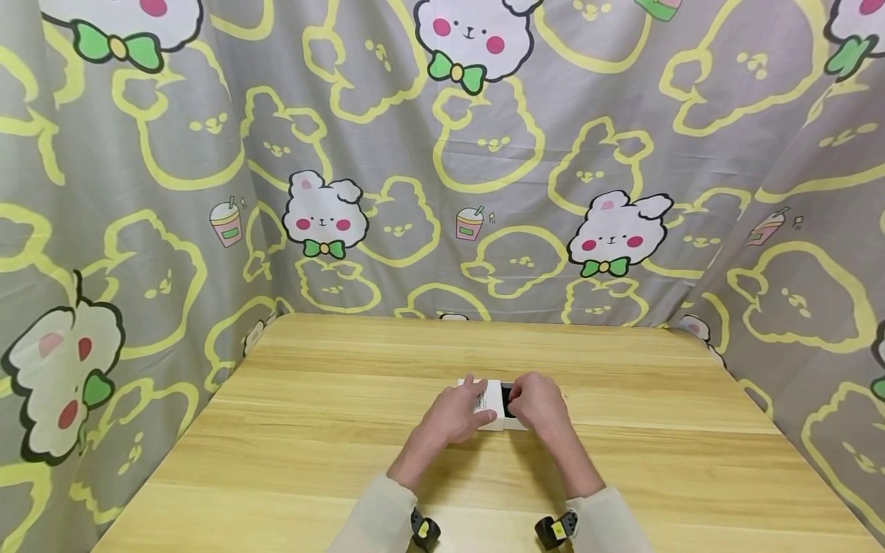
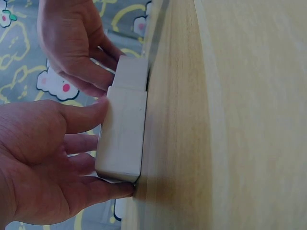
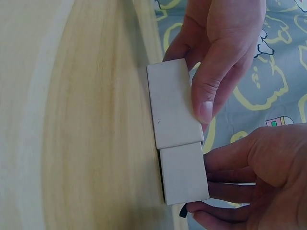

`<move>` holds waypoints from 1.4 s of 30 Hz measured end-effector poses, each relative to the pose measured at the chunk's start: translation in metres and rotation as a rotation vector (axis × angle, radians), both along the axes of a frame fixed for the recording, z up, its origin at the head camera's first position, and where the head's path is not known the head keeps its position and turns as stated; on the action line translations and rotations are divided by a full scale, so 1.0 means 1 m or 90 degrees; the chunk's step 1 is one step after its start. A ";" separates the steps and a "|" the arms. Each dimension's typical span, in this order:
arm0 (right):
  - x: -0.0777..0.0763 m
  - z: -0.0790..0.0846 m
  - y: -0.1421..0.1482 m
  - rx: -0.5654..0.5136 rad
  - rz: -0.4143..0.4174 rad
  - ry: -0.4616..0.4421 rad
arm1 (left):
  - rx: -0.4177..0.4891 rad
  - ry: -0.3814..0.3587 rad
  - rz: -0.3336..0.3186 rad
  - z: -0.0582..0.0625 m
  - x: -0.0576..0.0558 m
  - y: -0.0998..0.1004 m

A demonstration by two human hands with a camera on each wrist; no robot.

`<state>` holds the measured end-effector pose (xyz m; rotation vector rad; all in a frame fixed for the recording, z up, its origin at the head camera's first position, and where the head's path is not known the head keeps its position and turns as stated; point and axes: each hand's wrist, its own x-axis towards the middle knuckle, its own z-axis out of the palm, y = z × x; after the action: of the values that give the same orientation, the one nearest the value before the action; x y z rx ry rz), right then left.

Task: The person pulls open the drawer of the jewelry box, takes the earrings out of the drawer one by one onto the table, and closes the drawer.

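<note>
"White card, by the look of it, that box (image 1: 493,395). Where is it?"

"Lying on the wood-grain surface (image 1: 311,445), between the two hands. Its inner tray (image 1: 515,424) sticks out on the right from the outer cover, showing a black interior."

"Any brand on it?"

"Dark lettering (image 1: 479,402) runs across the top of the cover, partly hidden by fingers and too small to read. The near side shows plain white in both wrist views."

"And the hands?"

"The left hand (image 1: 452,415) grips the cover, thumb at the near edge, one finger against the left end. The right hand (image 1: 541,403) bends its fingers over the tray; I can't tell whether they pinch anything."

"Something black there?"

"A small black tip (image 3: 183,210) beside the right fingertips, just past the tray's end."

"Other labels?"

"Yellow patches on the black wrist devices (image 1: 425,531), with no wording I can make out."
</note>
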<state>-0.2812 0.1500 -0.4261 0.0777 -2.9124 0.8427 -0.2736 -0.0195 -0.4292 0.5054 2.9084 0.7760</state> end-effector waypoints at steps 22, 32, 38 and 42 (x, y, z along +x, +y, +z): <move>0.001 0.003 0.000 0.002 0.013 0.010 | 0.010 0.004 0.000 0.000 -0.001 0.001; 0.003 0.001 -0.002 0.014 0.018 0.042 | 0.006 0.007 0.002 -0.002 -0.001 0.002; 0.002 0.000 -0.002 0.012 0.015 0.040 | 0.006 0.007 0.002 -0.003 -0.001 0.001; 0.001 -0.001 -0.002 0.016 0.017 0.038 | 0.006 0.005 0.001 -0.002 0.000 0.001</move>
<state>-0.2800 0.1475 -0.4271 0.1403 -2.8729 0.7949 -0.2736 -0.0185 -0.4309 0.5079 2.9136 0.7896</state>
